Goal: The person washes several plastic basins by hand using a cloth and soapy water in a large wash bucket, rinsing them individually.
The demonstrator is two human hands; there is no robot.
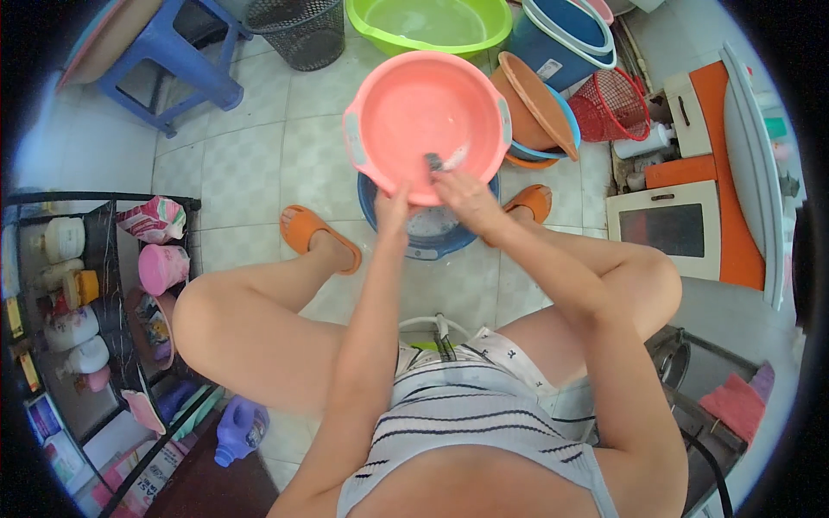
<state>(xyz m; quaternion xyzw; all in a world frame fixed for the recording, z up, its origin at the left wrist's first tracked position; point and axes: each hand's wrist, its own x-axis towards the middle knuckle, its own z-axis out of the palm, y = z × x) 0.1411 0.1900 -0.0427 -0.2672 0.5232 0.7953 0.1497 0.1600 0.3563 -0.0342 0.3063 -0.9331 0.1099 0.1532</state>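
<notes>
A pink plastic basin (414,110) is tilted up, its inside towards me, above a blue basin (424,249) on the floor. My left hand (394,206) grips the near rim of the pink basin. In my right hand (463,197) is a small dark grey scrubber (433,162), pressed against the inside wall; it is blurred, so I cannot tell if it is a brush or a pad. A streak of white suds (456,157) lies beside the scrubber. Sudsy water (427,223) shows in the blue basin, whose far part is hidden by the pink one.
A green basin (427,52), a blue bucket (550,71), stacked brown and blue basins (528,103) and a red wire basket (599,120) stand beyond. Left are a blue stool (171,65), a black mesh bin (304,39), a shelf of bottles (71,330) and a purple jug (239,427). A cabinet (709,226) flanks the right.
</notes>
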